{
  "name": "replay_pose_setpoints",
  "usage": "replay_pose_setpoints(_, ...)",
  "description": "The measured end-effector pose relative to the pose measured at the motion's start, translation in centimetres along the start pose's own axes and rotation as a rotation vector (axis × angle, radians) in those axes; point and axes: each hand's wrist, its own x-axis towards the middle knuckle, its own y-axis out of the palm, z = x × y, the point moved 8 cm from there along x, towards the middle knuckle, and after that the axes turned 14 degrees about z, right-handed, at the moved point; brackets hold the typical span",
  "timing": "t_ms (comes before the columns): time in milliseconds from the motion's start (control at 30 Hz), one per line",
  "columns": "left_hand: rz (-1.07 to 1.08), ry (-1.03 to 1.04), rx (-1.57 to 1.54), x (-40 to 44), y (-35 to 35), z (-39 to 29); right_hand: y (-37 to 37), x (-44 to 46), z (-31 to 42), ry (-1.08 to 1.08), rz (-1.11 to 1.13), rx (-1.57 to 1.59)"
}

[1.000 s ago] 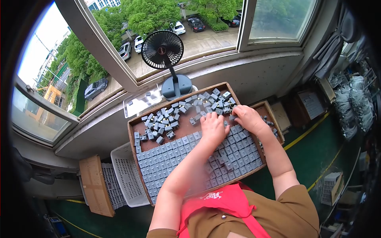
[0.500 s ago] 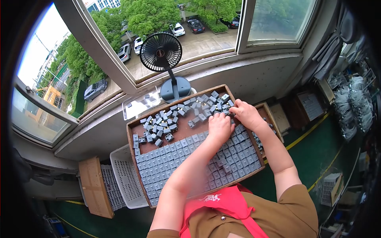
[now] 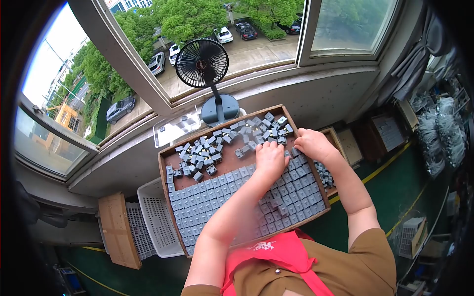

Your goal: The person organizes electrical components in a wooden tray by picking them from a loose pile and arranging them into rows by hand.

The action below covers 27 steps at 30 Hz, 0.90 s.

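Observation:
A wooden tray (image 3: 164, 183) holds many small grey plastic blocks. Neat rows of blocks (image 3: 207, 202) fill its near part, while loose blocks (image 3: 200, 157) lie in a jumble at the far side. My left hand (image 3: 271, 160) is over the far edge of the rows, fingers curled down and closed; whatever they grip is hidden beneath them. At the tray's right side, my right hand (image 3: 314, 145) pinches a grey block (image 3: 295, 151) at the end of a row. A few blocks (image 3: 277, 204) rest on top of the rows near my left forearm.
Beyond the tray, a black fan (image 3: 202, 64) stands by the window beside a clear plastic lid (image 3: 177, 129). A white plastic basket (image 3: 150, 212) and a cardboard piece (image 3: 118, 231) are on the left. Another wooden box (image 3: 340, 143) with blocks sits partly under the tray's right side.
My right hand has moved slightly right and down, from the loose blocks to the tray's right edge. My left hand has shifted slightly left, and the hands are farther apart.

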Motion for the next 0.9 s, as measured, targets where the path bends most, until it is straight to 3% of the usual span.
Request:
replay_pose_setpoints(67,-0.122,0.068,-0.024,0.1,-0.6,-0.6,-1.0,0.3,-0.7,0.025,-0.062,0.074)
replay_pose_setpoints(200,-0.102,0.080,-0.093,1.4,0.3,-2.0,-2.1,2.0,-1.4,0.087,-0.225,0.035)
replay_pose_setpoints(367,-0.108,0.077,-0.178,2.1,1.4,-1.8,-1.0,3.8,-1.5,0.096,-0.192,-0.036)
replay_pose_setpoints(533,0.034,0.011,-0.288,1.5,1.1,-0.8,-2.8,1.9,-1.0,-0.010,-0.115,0.287)
replay_pose_setpoints(667,0.017,0.018,-0.290,1.1,1.2,-0.7,-2.6,0.7,0.6,-0.131,-0.089,0.110)
replay_pose_setpoints(900,-0.047,0.032,-0.265,0.6,1.1,-0.5,0.6,0.8,1.4,-0.081,0.047,-0.104)
